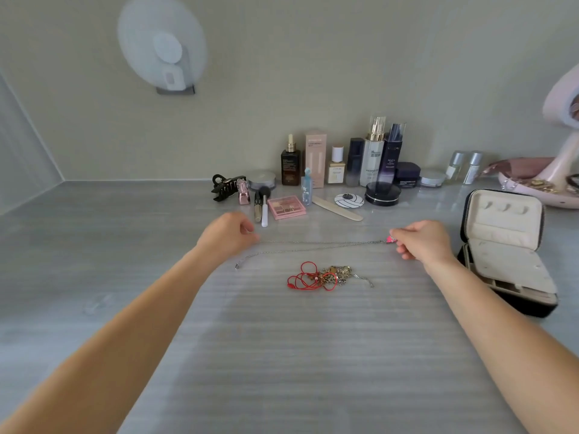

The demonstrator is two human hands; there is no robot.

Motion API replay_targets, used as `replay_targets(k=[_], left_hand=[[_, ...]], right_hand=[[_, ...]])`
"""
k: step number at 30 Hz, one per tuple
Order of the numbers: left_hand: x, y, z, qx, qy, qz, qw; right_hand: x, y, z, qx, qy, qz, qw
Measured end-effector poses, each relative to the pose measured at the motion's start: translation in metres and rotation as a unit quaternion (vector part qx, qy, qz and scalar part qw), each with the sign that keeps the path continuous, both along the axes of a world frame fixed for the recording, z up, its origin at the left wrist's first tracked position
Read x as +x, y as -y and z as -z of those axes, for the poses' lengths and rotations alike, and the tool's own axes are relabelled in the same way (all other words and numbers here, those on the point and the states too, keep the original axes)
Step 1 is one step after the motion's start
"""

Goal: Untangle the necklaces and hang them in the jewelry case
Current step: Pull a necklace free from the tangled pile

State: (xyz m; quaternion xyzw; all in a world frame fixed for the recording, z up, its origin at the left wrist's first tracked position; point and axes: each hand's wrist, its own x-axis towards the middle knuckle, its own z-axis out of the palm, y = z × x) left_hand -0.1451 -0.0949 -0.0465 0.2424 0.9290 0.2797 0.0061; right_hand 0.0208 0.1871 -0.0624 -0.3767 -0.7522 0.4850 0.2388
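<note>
A thin silver chain necklace (319,244) is stretched across the table between my hands. My left hand (227,236) pinches its left part, and a loose end trails down to the clasp near the table. My right hand (421,239) pinches the other end at a small pink pendant (390,239). Nearer to me lies a tangle of a red cord and gold and silver chains (322,275). The black jewelry case (504,249) stands open at the right, its cream lid upright with hooks inside.
Cosmetic bottles and jars (369,161) line the back wall, with a black hair claw (225,186), a pink eyeshadow palette (286,207), brushes and a nail file (336,208) in front. A pink tray with a mirror stand (545,180) sits at far right.
</note>
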Motion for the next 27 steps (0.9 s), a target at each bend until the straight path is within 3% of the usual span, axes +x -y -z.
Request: replay_targets(k=[3, 6, 9, 13, 18, 23, 27], left_hand=[[0.027, -0.012, -0.006, 0.042, 0.032, 0.089, 0.995], [0.059, -0.029, -0.012, 0.021, 0.088, 0.202, 0.975], [0.083, -0.043, -0.010, -0.010, 0.112, 0.249, 0.962], [0.095, -0.052, 0.000, -0.063, 0.045, 0.244, 0.967], [0.090, -0.045, 0.002, -0.028, 0.035, 0.233, 0.972], [0.078, -0.032, 0.000, 0.032, 0.070, 0.196, 0.977], [0.071, -0.020, -0.010, 0.102, 0.124, 0.170, 0.972]], right_hand=[[0.006, 0.012, -0.002, 0.067, -0.018, -0.052, 0.996], [0.010, 0.030, -0.012, 0.102, -0.001, -0.135, 0.986], [0.009, 0.050, -0.018, 0.131, 0.030, -0.225, 0.965], [0.008, 0.064, -0.014, 0.208, 0.079, -0.293, 0.930], [0.011, 0.067, -0.011, 0.249, 0.152, -0.339, 0.895], [0.014, 0.066, -0.013, 0.276, 0.134, -0.306, 0.901], [0.017, 0.065, -0.018, 0.217, 0.102, -0.292, 0.926]])
